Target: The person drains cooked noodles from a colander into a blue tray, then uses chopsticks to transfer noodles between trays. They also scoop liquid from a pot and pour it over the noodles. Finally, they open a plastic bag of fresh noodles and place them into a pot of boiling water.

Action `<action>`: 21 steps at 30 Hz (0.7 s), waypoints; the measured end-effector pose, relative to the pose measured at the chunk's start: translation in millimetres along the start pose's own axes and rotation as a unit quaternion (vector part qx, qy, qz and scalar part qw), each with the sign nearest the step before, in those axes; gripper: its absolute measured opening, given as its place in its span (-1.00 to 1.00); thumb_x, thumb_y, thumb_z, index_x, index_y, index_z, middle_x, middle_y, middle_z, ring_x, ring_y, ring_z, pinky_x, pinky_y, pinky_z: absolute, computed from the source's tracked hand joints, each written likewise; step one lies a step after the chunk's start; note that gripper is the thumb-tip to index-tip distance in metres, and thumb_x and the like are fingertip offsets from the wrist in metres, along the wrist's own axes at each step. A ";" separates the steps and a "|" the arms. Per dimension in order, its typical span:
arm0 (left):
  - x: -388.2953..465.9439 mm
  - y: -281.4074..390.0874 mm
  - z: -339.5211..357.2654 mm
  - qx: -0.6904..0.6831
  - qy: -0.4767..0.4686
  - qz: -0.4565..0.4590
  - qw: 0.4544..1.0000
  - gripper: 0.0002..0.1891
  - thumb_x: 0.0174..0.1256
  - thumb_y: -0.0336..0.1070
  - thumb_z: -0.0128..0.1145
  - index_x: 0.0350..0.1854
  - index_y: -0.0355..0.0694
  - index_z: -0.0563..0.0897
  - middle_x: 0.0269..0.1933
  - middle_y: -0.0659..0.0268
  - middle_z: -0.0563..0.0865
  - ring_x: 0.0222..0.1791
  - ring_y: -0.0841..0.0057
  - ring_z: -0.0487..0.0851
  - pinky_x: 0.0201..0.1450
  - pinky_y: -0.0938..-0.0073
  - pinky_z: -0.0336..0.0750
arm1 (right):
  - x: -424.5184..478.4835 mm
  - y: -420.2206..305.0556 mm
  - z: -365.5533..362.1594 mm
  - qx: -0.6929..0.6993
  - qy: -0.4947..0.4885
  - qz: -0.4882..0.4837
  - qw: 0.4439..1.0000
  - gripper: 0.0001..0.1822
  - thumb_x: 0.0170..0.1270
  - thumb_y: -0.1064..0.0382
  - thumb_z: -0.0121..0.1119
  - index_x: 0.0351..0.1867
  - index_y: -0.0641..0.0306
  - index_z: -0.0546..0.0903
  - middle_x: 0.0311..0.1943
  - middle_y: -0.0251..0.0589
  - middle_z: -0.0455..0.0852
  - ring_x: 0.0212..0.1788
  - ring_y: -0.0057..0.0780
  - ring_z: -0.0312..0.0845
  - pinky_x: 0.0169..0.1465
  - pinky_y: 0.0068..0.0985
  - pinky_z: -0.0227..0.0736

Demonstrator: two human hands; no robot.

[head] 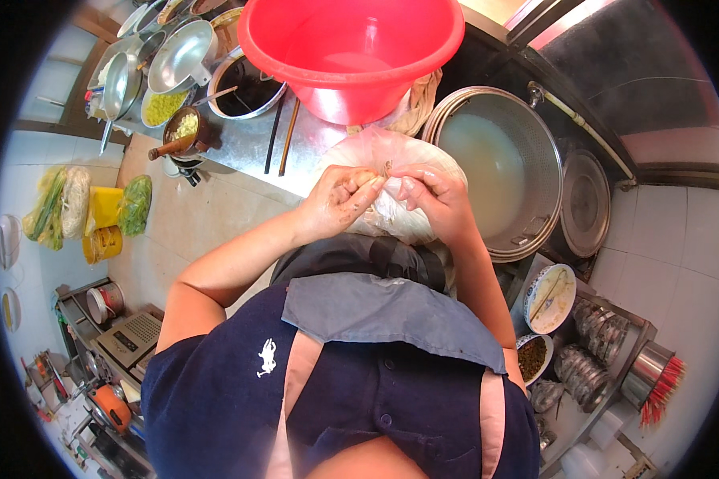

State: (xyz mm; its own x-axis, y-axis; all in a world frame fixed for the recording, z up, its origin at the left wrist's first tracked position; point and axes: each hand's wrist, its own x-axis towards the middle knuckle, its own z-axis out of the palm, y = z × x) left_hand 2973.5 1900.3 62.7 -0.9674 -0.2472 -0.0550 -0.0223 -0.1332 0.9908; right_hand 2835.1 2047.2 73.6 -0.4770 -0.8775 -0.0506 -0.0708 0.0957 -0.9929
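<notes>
Before my chest sits a clear plastic bag (pixel 389 142) with pale contents that I cannot identify. My left hand (pixel 340 200) pinches the gathered plastic between thumb and fingers, and wet brown smears mark its skin. Close beside it, my right hand (pixel 436 194) grips the same gathered part with curled fingers. The two sets of fingertips nearly meet around a small brownish twist (pixel 387 167) at the bag's neck, partly hidden by the fingers.
A red plastic basin (pixel 356 96) stands just beyond the bag. To the right is a large metal pot (pixel 485 161) of cloudy liquid. Two long sticks (pixel 290 138) lie on the metal counter (pixel 245 141), near a basin of dark liquid (pixel 242 90) and a mortar (pixel 201 135).
</notes>
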 end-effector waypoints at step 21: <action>3.7 5.5 -12.8 0.398 -0.006 0.129 0.908 -0.73 0.12 -0.29 0.33 -0.15 -0.26 0.65 -0.40 0.17 0.63 -0.24 0.23 0.58 -0.09 0.30 0.44 | 9.7 -0.3 -9.1 -0.164 0.058 -0.180 0.968 -0.74 0.13 0.39 0.23 -0.12 0.36 0.63 -0.23 -0.09 0.73 -0.16 -0.16 0.64 0.00 -0.36 0.48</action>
State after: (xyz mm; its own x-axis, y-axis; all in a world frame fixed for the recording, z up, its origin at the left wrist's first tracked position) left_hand 2973.0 1886.5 66.4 -0.9686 -0.1613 0.1891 0.0351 0.6643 0.7467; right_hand 2822.6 2042.9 74.4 -0.4633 -0.8249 0.3238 -0.5162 -0.0458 -0.8552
